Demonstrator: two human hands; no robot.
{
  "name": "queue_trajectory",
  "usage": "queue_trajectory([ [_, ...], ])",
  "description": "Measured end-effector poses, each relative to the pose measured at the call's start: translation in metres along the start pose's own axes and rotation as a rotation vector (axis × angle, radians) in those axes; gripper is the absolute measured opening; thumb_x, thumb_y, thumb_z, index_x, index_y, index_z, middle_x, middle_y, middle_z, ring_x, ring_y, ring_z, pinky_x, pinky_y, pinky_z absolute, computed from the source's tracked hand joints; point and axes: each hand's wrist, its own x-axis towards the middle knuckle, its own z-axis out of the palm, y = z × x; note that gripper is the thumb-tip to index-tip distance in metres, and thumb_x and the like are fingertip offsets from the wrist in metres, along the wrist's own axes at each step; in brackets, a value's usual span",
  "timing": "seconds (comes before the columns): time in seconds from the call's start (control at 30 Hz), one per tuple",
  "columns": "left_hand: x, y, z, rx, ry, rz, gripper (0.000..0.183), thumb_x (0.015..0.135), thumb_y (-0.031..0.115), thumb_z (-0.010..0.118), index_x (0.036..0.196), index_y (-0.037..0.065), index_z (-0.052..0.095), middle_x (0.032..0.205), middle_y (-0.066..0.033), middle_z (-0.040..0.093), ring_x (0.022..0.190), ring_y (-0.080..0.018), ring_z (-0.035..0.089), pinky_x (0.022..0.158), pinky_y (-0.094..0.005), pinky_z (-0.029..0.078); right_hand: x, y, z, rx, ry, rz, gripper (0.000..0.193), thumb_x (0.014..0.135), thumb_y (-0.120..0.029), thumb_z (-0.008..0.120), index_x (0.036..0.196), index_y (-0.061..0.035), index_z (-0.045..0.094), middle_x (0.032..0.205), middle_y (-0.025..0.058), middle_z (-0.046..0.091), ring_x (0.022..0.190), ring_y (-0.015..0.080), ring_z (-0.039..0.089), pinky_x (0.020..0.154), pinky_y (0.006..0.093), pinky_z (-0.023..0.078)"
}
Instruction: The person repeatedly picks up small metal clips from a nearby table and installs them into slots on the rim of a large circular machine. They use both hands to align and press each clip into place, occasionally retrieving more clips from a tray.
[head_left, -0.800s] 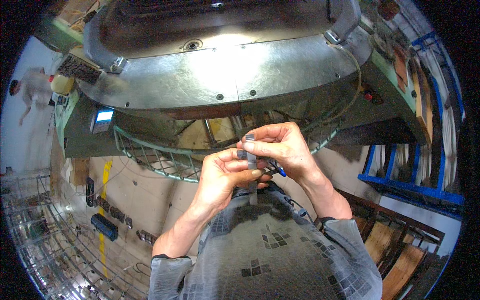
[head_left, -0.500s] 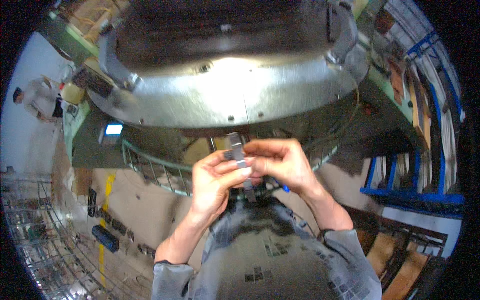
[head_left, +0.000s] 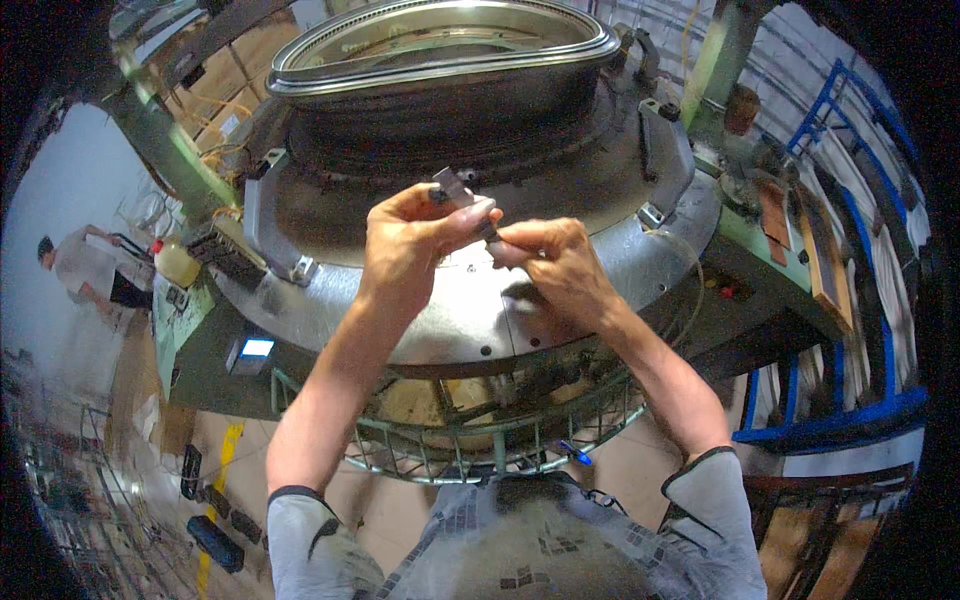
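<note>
A small grey metal part [head_left: 454, 187], flat and narrow with a dark knob at its side, tilts up out of my left hand [head_left: 405, 245]. That hand's thumb and fingers are closed round it. My right hand [head_left: 558, 265] pinches at the lower end of the same part, where the fingertips hide most of it. Both hands are raised over the wide shiny metal ring [head_left: 430, 345] of a large round machine. Behind them rises the machine's dark drum [head_left: 450, 125], topped by a bright rim [head_left: 440, 78].
A green tubular railing [head_left: 500, 445] curves below the ring, with a small blue item [head_left: 575, 453] on it. At the left are a lit screen [head_left: 257, 348], a yellowish container [head_left: 177, 264] and another person [head_left: 88, 265]. Green posts [head_left: 712, 75] flank the machine; a blue rack [head_left: 830, 416] stands right.
My view has tilted up, so the machine's drum and upper rim show more. Both hands have moved up and forward, from before the ring to over it, still holding the metal part.
</note>
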Motion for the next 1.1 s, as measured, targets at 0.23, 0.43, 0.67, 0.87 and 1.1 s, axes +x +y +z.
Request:
queue_trajectory([
  [0.23,0.107,0.002,-0.034,0.128,-0.052,-0.199,0.017,0.088,-0.002,0.07,0.104,-0.005,0.065,0.1,-0.0146,0.072,0.094,-0.0245,0.072,0.089,-0.038,0.061,0.094,0.056,-0.02,0.185,-0.154,0.239,0.012,0.091,-0.012,0.074,0.096,-0.0008,0.077,0.068,0.0002,0.065,0.059,0.0072,0.06,0.052,0.0238,0.048],
  [0.43,0.125,-0.005,-0.064,0.081,-0.085,-0.19,0.024,0.093,0.008,0.067,0.111,-0.008,0.064,0.112,-0.0172,0.07,0.106,-0.0309,0.069,0.097,-0.0422,0.057,0.119,0.089,-0.011,0.239,-0.144,0.254,0.019,0.094,-0.018,0.074,0.092,0.0009,0.075,0.073,0.0034,0.069,0.06,0.0095,0.063,0.052,0.0258,0.05],
  [0.67,0.13,-0.017,-0.068,0.089,-0.011,-0.025,0.023,0.089,-0.001,0.067,0.112,-0.005,0.069,0.108,-0.0164,0.072,0.097,-0.028,0.072,0.09,-0.0399,0.059,0.116,0.11,-0.011,0.036,0.088,0.059,0.021,0.097,-0.016,0.069,0.084,-0.0004,0.073,0.066,0.0029,0.067,0.054,0.0085,0.058,0.049,0.0273,0.046],
  [0.87,0.125,-0.015,-0.05,0.79,0.037,0.696,0.02,0.079,-0.011,0.069,0.095,-0.001,0.074,0.089,-0.0068,0.076,0.077,-0.021,0.074,0.072,-0.0302,0.058,0.117,0.111,-0.009,-0.077,0.108,0.121,0.024,0.087,-0.022,0.072,0.092,0.0012,0.076,0.076,0.0177,0.074,0.063,0.0172,0.064,0.062,0.035,0.052],
  [1.1,0.128,-0.022,-0.053,1.367,-0.01,0.934,0.029,0.074,-0.01,0.062,0.097,0.004,0.072,0.085,-0.0155,0.069,0.079,-0.0351,0.071,0.069,-0.0411,0.058,0.117,0.109,-0.008,-0.109,0.124,0.071,0.022,0.088,-0.022,0.07,0.093,-0.0011,0.077,0.081,0.0185,0.075,0.066,0.016,0.066,0.065,0.0343,0.053],
])
